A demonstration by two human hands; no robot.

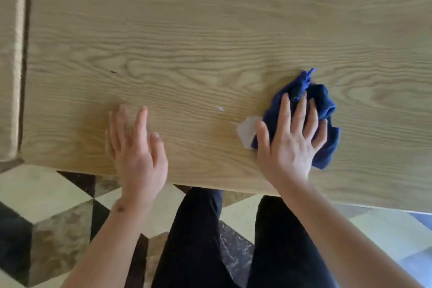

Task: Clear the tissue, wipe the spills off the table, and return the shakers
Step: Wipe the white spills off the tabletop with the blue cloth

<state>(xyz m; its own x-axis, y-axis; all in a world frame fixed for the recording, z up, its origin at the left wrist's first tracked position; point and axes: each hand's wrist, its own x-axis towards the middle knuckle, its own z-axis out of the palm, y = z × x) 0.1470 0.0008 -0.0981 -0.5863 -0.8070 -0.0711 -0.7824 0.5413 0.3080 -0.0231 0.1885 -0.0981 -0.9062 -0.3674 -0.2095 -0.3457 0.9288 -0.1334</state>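
The wiping step was in hand. The right hand (pixel 289 140) lay flat with fingers spread on a crumpled blue cloth (pixel 325 110), pressing it onto the wooden tabletop (pixel 210 42) near the front edge. Just beside the cloth, touching its left side by the thumb, sat a pale patch (pixel 246 131), probably a spill, though it was too washed out to tell liquid from a scrap of tissue. A small white fleck (pixel 219 108) lay between the hands. The left hand (pixel 136 145) was open with fingers relaxed, holding nothing, resting on or just over the tabletop near its edge; blur made contact hard to judge.

The next move seemed to call for dragging the cloth leftward across the patch and on to the fleck, keeping the palm's pressure even so that the cloth stayed bunched under the hand.

No shakers and no clear tissue showed anywhere; they were either out of view or already cleared. The tabletop ran off the top and right of the view, so any spills there could not be checked.
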